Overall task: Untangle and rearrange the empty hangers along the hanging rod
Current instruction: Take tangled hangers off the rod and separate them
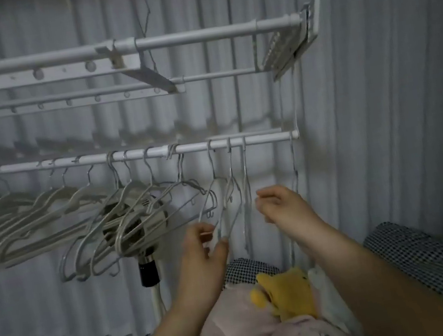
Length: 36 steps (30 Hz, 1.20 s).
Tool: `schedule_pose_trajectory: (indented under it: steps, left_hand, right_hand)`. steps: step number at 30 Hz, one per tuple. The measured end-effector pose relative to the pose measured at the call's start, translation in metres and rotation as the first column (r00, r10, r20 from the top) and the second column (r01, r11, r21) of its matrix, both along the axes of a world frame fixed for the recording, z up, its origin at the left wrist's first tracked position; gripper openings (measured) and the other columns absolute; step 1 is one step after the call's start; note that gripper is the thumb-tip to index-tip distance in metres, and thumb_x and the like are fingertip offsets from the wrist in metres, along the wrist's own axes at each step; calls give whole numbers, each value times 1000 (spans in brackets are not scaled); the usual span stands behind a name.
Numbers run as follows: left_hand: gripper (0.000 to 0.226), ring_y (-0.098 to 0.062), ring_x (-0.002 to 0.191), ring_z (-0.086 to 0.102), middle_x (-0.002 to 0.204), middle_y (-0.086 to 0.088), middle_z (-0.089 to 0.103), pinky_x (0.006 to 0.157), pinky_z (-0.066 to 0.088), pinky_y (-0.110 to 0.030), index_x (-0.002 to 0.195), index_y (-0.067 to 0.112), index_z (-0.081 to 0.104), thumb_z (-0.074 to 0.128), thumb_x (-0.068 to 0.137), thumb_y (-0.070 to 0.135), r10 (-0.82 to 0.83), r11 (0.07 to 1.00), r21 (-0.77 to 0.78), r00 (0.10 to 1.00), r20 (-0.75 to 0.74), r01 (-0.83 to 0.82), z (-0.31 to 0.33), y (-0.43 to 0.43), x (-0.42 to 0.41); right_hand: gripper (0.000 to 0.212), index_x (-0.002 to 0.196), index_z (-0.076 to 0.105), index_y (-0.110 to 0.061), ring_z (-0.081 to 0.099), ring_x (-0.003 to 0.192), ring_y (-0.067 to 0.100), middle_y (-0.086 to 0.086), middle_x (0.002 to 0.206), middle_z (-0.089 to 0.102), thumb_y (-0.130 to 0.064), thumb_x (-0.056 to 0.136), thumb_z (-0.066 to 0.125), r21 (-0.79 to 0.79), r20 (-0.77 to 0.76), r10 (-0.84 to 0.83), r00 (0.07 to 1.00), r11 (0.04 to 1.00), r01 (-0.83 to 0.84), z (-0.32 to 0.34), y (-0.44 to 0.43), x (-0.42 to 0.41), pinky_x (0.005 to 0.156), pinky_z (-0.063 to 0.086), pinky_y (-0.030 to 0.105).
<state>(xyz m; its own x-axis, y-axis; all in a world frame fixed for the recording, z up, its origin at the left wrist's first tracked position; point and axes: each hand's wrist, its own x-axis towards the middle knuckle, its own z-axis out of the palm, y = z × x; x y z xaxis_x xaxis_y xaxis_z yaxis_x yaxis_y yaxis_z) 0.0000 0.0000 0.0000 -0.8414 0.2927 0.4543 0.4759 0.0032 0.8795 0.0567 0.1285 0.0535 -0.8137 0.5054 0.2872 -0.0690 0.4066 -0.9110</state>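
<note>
— The hangers [34, 223]?
— Most crowd the hanging rod's [263, 139] left and middle; three hang near its right end.
— The fan [149, 272]?
— Behind the middle bunch. Plush toys [258, 333] lie below the right end.

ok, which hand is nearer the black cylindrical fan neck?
Left. Left hand is just right of the black cylindrical fan neck; right hand farther right, beyond thin metal hangers.

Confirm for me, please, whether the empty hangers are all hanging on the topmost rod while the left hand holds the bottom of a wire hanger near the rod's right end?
Not quite: the empty hangers hang on the lower rod, not the topmost rod, as the head view shows. The rest is right: the left hand holds the bottom of a wire hanger near the rod's right end.
</note>
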Motion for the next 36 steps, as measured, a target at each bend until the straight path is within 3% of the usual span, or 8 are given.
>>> schedule_pose_trajectory:
  steps: [5, 9, 16, 21, 24, 28, 32, 36]
  left_hand:
    - [36, -11, 105, 43, 115, 8, 40, 86, 35, -25, 123, 20, 38, 52, 89, 17, 92, 992, -79, 987, -134, -103, -10, 20, -16]
    - [49, -5, 89, 51, 107, 7, 50, 74, 40, -17, 138, 18, 29, 46, 92, 18, 92, 964, -220, 964, -251, -149, -15, 26, -32]
    - [41, -1, 78, 58, 76, 14, 60, 68, 41, -10, 113, 40, 32, 49, 90, 10, 22, 975, -212, 974, -224, -71, -21, 33, -50]
    - [34, -8, 71, 65, 63, 4, 66, 72, 50, -21, 96, 37, 47, 50, 89, 4, 4, 994, -104, 998, -57, -10, -20, 31, -59]
    - [39, 3, 61, 64, 58, 6, 70, 66, 51, -16, 84, 40, 50, 50, 88, 1, -33, 998, -53, 999, 8, 33, -19, 26, -68]
    - [34, 2, 59, 64, 63, 17, 71, 72, 52, -21, 88, 33, 55, 50, 88, 0, -23, 999, -36, 1000, 5, 23, -21, 21, -79]
    - [37, 10, 59, 63, 63, 26, 69, 55, 46, -2, 85, 39, 52, 50, 89, 2, -9, 999, -40, 1000, -24, 8, -21, 17, -85]
    - [41, 11, 60, 63, 66, 29, 68, 58, 45, 1, 84, 41, 50, 50, 88, 0, 5, 997, -78, 998, -55, -9, -22, 16, -86]
  right_hand:
    - [42, 126, 41, 11, 54, 106, 30, 25, 125, 52, -10, 90, 48, -61, -10, -22, 1000, 998, 21, 16, 24, -47, 96, 42, 38]
    - [49, 134, 31, 1, 48, 118, 28, 17, 136, 43, -16, 91, 48, -100, 23, -30, 999, 995, 32, 18, 37, -85, 92, 43, 32]
    - [47, 132, 27, 0, 53, 56, 16, 11, 93, 52, -6, 89, 45, -324, 127, 4, 992, 945, 38, 3, 57, -119, 38, 41, 17]
    - [50, 137, 28, -2, 53, 35, 10, 6, 69, 53, 3, 90, 43, -351, 89, 37, 995, 936, -4, 1, 63, -125, 36, 42, 14]
    - [34, 117, 42, -13, 44, 21, 3, 6, 63, 53, 5, 89, 42, -349, 44, -33, 999, 936, 46, 6, 68, -132, 36, 40, 16]
    - [30, 118, 46, -5, 39, 18, 2, 5, 61, 51, 4, 90, 38, -293, -11, -125, 992, 949, 116, 19, 77, -136, 30, 34, 11]
    - [27, 113, 46, -10, 39, 16, 2, 5, 63, 51, 3, 91, 38, -278, -15, -177, 984, 946, 166, 27, 86, -141, 26, 32, 8]
    - [32, 120, 48, 6, 47, 28, 13, 7, 61, 48, 4, 91, 37, -246, 56, -193, 980, 948, 201, 31, 96, -140, 30, 35, 13]
